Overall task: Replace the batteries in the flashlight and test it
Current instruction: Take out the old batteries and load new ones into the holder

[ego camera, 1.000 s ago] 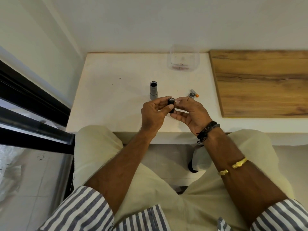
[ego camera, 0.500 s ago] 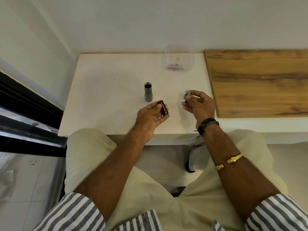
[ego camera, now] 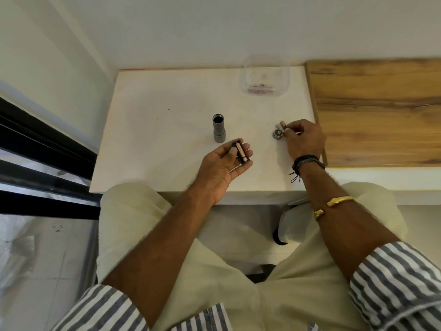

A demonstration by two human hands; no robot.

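Asker: Start at the left. Where is the flashlight?

Me: The flashlight body (ego camera: pixel 218 129) stands upright on the white table (ego camera: pixel 155 139), open end up. It is near my left hand (ego camera: pixel 222 166), a little beyond it and not touching it.

Asker: And that hand?

Me: Palm up, fingers loosely curled round the battery holder (ego camera: pixel 241 154) — a dark cylinder with a copper-coloured side — and my thumb rests against it.

Asker: Further right?

Me: At the back by the wall sits a clear plastic tub (ego camera: pixel 265 77) with something reddish in it. Nearer me, the round grey end cap (ego camera: pixel 278 134) lies on the table, apart from my left hand. Just beside it my right hand (ego camera: pixel 304 139) pinches a small battery (ego camera: pixel 283 124) at the fingertips — whether the battery touches the table I cannot tell.

Asker: And past that?

Me: A wooden board (ego camera: pixel 377 111) lies along the table's right edge, just beside my right hand.
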